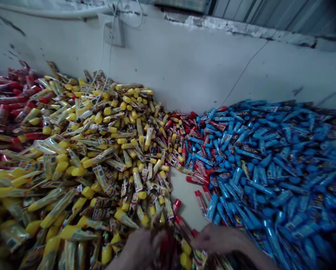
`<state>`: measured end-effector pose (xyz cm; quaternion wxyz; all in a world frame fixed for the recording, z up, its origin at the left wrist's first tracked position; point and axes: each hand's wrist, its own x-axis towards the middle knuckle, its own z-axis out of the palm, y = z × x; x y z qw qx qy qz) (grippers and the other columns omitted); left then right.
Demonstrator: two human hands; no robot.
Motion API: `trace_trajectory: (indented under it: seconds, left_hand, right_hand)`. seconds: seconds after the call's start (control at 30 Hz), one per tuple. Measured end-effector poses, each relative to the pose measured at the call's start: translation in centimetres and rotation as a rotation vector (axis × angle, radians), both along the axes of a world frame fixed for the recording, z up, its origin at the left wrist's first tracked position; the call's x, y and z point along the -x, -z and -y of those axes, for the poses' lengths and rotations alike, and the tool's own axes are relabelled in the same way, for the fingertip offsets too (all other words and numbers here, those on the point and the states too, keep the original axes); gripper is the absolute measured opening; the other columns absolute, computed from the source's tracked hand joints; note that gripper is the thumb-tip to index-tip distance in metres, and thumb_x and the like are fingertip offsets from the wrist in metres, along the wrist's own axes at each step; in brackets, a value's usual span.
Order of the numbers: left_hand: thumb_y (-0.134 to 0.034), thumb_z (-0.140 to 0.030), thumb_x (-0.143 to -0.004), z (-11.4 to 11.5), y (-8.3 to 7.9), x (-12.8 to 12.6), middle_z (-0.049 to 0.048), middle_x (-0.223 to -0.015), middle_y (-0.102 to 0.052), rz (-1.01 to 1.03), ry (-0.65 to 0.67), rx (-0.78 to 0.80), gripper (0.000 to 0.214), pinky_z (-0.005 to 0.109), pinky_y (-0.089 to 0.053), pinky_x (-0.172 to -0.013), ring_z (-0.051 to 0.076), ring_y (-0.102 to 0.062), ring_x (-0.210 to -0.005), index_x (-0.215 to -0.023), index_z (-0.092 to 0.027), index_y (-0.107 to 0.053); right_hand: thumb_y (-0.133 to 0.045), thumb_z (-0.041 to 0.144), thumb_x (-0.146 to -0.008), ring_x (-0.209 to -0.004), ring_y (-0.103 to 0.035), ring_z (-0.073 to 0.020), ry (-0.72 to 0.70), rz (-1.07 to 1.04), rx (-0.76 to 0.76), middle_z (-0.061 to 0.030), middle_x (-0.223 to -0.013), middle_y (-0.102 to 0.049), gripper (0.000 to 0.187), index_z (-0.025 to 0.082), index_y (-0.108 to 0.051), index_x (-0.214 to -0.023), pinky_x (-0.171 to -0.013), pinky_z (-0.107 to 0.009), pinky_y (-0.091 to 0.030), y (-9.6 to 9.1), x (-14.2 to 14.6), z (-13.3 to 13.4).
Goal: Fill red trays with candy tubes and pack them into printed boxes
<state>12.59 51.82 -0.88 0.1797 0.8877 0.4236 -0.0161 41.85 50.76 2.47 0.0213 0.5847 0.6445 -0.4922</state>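
Note:
A huge heap of small wrapped tubes covers the surface: yellow-capped ones (pixel 100 157) at left and centre, red ones (pixel 7 101) at far left and in a strip at the middle (pixel 185 131), blue ones (pixel 269 161) at right. My left hand (pixel 137 249) is at the bottom edge, blurred, its fingers curled among yellow and red tubes. My right hand (pixel 221 240) lies just beside it at the near edge of the blue pile, fingers bent over a bunch of mixed tubes (pixel 185 247). What each hand grips is smeared by motion.
A grey-white wall (pixel 185 63) stands right behind the piles, with a thin cable (pixel 106 63) hanging down onto the yellow tubes. A small bare patch of the surface (pixel 185 198) shows between the yellow and blue piles.

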Motion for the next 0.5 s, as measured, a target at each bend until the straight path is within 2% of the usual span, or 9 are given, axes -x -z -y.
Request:
trace_trajectory:
  seconds: [0.03, 0.1, 0.17, 0.2, 0.27, 0.33, 0.37, 0.43, 0.5]
  left_hand:
    - [-0.033, -0.041, -0.094, -2.2, -1.0, -0.1, 0.0051, -0.057, -0.065, -0.024, -0.051, 0.021, 0.04, 0.032, -0.047, -0.055, 0.021, -0.063, -0.053, -0.091, -0.03, -0.072]
    - [-0.018, -0.046, -0.097, -7.2, -3.1, -0.7, 0.0103, -0.068, -0.069, -0.119, -0.339, 0.088, 0.057, 0.036, -0.049, -0.06, 0.026, -0.068, -0.068, -0.09, -0.024, -0.071]
    - [-0.021, -0.042, -0.097, -12.2, -4.2, -1.7, 0.0132, -0.086, -0.071, -0.092, -0.348, -0.037, 0.051, 0.04, -0.05, -0.069, 0.029, -0.068, -0.082, -0.108, -0.021, -0.066]
    - [-0.025, -0.038, -0.097, -14.5, -4.2, -2.3, 0.0138, -0.1, -0.069, -0.04, -0.267, -0.145, 0.045, 0.042, -0.05, -0.077, 0.028, -0.066, -0.092, -0.12, -0.021, -0.06]
    - [-0.038, -0.034, -0.093, -18.4, -2.9, -3.6, 0.014, -0.131, -0.056, 0.029, -0.073, -0.338, 0.044, 0.049, -0.038, -0.1, 0.031, -0.052, -0.12, -0.135, -0.023, -0.048]
    - [-0.048, -0.037, -0.089, -21.4, -0.5, -4.6, 0.012, -0.145, -0.041, 0.034, 0.082, -0.415, 0.052, 0.055, -0.021, -0.111, 0.033, -0.036, -0.134, -0.139, -0.024, -0.043]
    - [-0.05, -0.04, -0.088, -22.6, 0.7, -5.0, 0.0118, -0.146, -0.04, 0.018, 0.107, -0.419, 0.052, 0.058, -0.016, -0.112, 0.034, -0.035, -0.134, -0.137, -0.024, -0.046]
    - [-0.049, -0.043, -0.087, -24.3, 2.5, -5.1, 0.0133, -0.138, -0.048, -0.024, 0.078, -0.407, 0.047, 0.06, -0.015, -0.111, 0.034, -0.044, -0.126, -0.129, -0.021, -0.054]
    - [-0.047, -0.04, -0.088, -25.6, 3.1, -4.7, 0.0145, -0.125, -0.057, -0.082, -0.004, -0.401, 0.041, 0.06, -0.02, -0.108, 0.031, -0.055, -0.11, -0.119, -0.018, -0.061]
  right_hand:
    - [-0.056, 0.064, -0.069, -0.043, -0.056, -0.0148, -0.075, -0.048, 0.029, 0.0005, -0.051, -0.064, 0.037, 0.035, -0.065, -0.048, -0.044, -0.029, -0.043, -0.5, -0.2, -2.3]
    - [-0.054, 0.061, -0.074, -0.061, -0.064, -0.0205, -0.002, -0.027, -0.247, -0.0016, -0.067, -0.07, 0.038, 0.03, -0.072, -0.063, -0.06, -0.034, -0.053, -1.3, -0.6, -8.4]
    - [-0.048, 0.055, -0.081, -0.096, -0.064, -0.0248, 0.114, 0.012, -0.425, -0.0052, -0.101, -0.071, 0.043, 0.024, -0.073, -0.094, -0.088, -0.04, -0.05, -1.4, -1.1, -15.3]
    - [-0.049, 0.052, -0.082, -0.108, -0.06, -0.0254, 0.226, 0.058, -0.574, -0.0069, -0.112, -0.068, 0.044, 0.022, -0.07, -0.106, -0.097, -0.041, -0.044, -1.2, -1.3, -18.6]
    - [-0.049, 0.045, -0.083, -0.123, -0.05, -0.0273, 0.395, 0.145, -0.717, -0.0107, -0.128, -0.059, 0.051, 0.018, -0.06, -0.125, -0.106, -0.045, -0.035, -0.2, -1.5, -24.4]
    - [-0.046, 0.043, -0.087, -0.132, -0.04, -0.0273, 0.513, 0.197, -0.797, -0.0128, -0.142, -0.046, 0.059, 0.018, -0.043, -0.14, -0.109, -0.046, -0.031, 1.3, -1.0, -28.7]
    - [-0.045, 0.044, -0.088, -0.135, -0.035, -0.0276, 0.538, 0.226, -0.812, -0.0131, -0.146, -0.04, 0.061, 0.02, -0.038, -0.143, -0.11, -0.047, -0.029, 2.2, -0.5, -30.3]
    - [-0.048, 0.047, -0.088, -0.139, -0.027, -0.0298, 0.511, 0.3, -0.808, -0.012, -0.152, -0.028, 0.062, 0.023, -0.038, -0.143, -0.111, -0.047, -0.027, 3.8, 0.8, -32.4]
    - [-0.054, 0.048, -0.084, -0.14, -0.021, -0.0349, 0.412, 0.399, -0.77, -0.0089, -0.155, -0.019, 0.06, 0.025, -0.046, -0.139, -0.11, -0.049, -0.028, 5.3, 1.8, -33.2]
